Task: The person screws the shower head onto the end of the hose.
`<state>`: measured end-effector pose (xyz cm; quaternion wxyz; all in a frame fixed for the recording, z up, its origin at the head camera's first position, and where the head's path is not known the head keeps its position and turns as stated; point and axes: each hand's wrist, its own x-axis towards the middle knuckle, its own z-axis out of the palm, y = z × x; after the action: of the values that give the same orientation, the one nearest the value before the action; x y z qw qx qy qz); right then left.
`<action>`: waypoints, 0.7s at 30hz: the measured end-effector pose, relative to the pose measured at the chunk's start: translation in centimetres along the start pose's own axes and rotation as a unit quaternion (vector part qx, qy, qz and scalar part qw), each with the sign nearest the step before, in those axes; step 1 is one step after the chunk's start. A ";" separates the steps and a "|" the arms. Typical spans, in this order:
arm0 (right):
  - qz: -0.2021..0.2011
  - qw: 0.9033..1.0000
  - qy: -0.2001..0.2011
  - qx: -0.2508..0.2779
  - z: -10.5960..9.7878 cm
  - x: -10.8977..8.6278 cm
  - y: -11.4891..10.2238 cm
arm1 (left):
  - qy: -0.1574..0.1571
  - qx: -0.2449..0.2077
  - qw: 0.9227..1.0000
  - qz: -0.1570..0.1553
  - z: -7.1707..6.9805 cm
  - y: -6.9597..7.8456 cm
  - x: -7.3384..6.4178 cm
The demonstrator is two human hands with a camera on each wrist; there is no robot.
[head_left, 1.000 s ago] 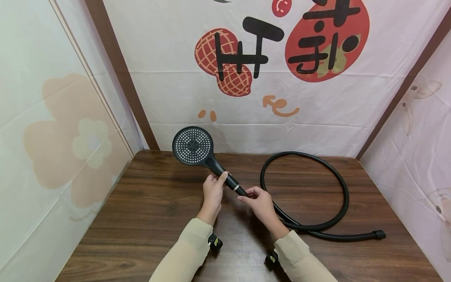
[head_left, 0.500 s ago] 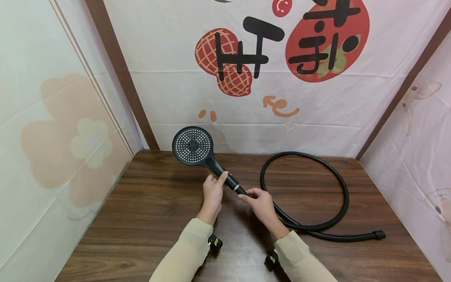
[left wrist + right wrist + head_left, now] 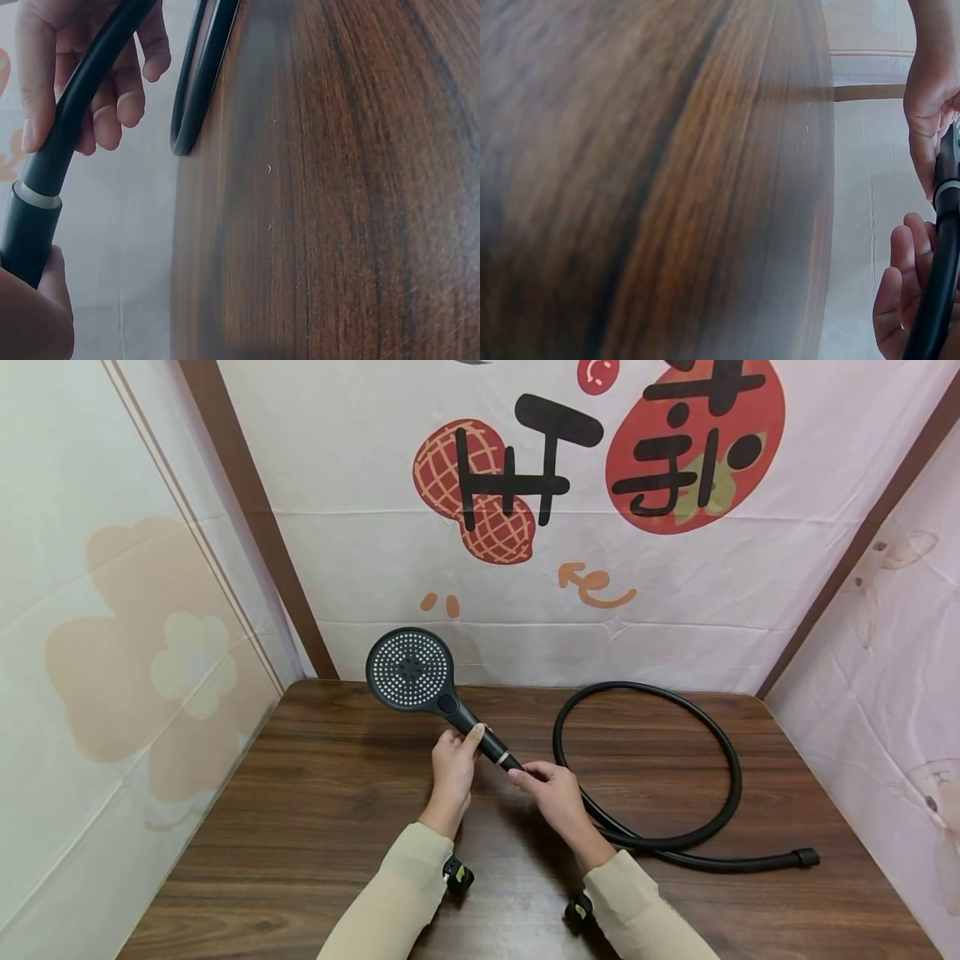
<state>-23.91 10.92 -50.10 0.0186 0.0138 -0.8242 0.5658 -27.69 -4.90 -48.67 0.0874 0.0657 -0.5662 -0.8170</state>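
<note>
A black hand shower (image 3: 410, 669) is held above the table, its round spray face turned up and its handle slanting down to the right. My left hand (image 3: 452, 772) grips the handle, thumb on top. At the handle's lower end, beyond a thin pale ring (image 3: 36, 195), a black shower hose (image 3: 56, 150) continues. Between thumb and fingers, my right hand (image 3: 552, 792) pinches the hose just below that ring. In the right wrist view, fingers of the right hand (image 3: 907, 277) lie beside the hose, with the left hand (image 3: 934, 90) above on the handle.
The rest of the hose (image 3: 738, 777) lies in a big loop on the right of the wooden table (image 3: 315, 860). Its free end (image 3: 806, 857) has a black connector and points right. A printed white cloth (image 3: 360, 527) hangs behind the table, with more cloth along both sides.
The right hand's thumb shifts slightly up along the hose toward the handle. The left hand and the hand shower stay in place.
</note>
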 end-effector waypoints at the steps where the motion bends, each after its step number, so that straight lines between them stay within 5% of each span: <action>1: -0.004 1.000 -0.002 -0.002 0.0 0.0 0.0 | 0.001 0.001 1.000 0.000 0.0 0.0 0.0; 21: -0.014 0.999 0.032 0.007 -0.1 -0.5 -0.4 | 0.002 0.000 1.000 -0.005 0.1 0.3 -0.5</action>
<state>-23.41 10.85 -49.70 0.0526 0.0079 -0.8190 0.5714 -27.17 -4.84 -48.33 0.0847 0.0703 -0.5659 -0.8171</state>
